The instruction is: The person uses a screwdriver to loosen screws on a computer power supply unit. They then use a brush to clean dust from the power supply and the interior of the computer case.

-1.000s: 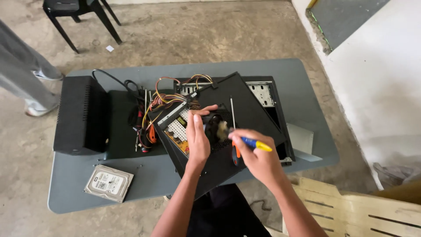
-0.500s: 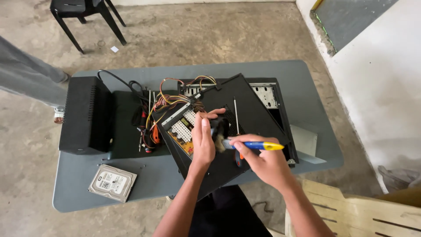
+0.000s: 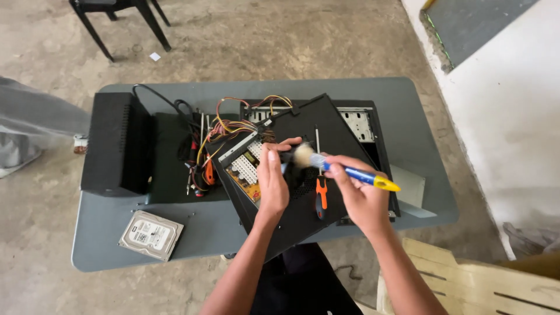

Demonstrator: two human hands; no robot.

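1. Since the earlier frame, my right hand (image 3: 359, 195) has tipped the brush (image 3: 341, 167) so its pale bristles now sit up against the fingertips of my left hand (image 3: 273, 181); before, the bristles lay lower, nearer the middle of the panel (image 3: 303, 175).
2. My left hand has stayed on the tilted black panel, fingers curled over the power unit (image 3: 248, 169) at its upper edge, gripping it loosely.
3. My right hand is closed around the brush's blue handle, the yellow end pointing out to the right.
4. The view has slid a little: the chair (image 3: 119, 17) at top left now shows only its legs.
5. The person at the left edge is now only a grey blurred shape (image 3: 35, 125).
6. Count: one brush, in my right hand over the panel.
7. One screwdriver (image 3: 320, 186) with an orange grip, lying on the panel just below the brush.
8. One hard drive (image 3: 151, 235), flat on the desk (image 3: 408, 111) near its front left corner, well apart from both hands.
9. One black box (image 3: 116, 144) standing at the left of the desk.
10. One open computer case (image 3: 361, 125) under the panel, with one bundle of coloured wires (image 3: 224, 125) spilling out between it and the black box.
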